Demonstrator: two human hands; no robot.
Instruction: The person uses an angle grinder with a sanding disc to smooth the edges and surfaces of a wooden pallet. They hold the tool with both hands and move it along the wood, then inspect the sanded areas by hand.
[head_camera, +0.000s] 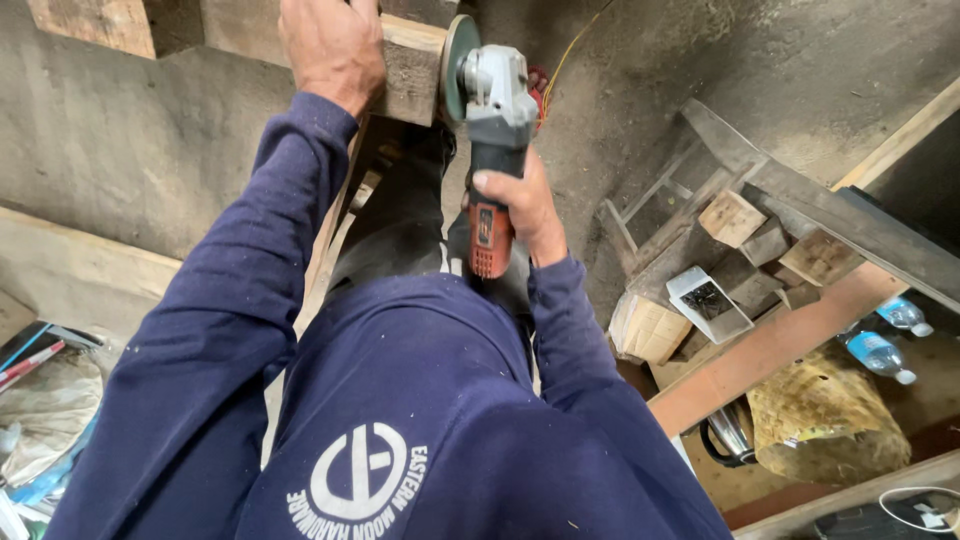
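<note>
My left hand (332, 48) presses down on top of a rough wooden beam (410, 70) near its cut end. My right hand (522, 205) grips the red handle of an angle grinder (497, 110). The grinder's grey-green disc (458, 62) stands upright against the end face of the beam. Both arms are in dark blue sleeves, and my dark blue shirt fills the lower middle of the view. My dark-trousered leg shows below the beam.
Wood offcuts (735, 220) and a small metal tray (708, 303) lie on a frame at the right. Two plastic bottles (882, 352) and a yellowish sack (820, 415) sit lower right. Bags and clutter (45, 410) lie at the left. The floor is dusty concrete.
</note>
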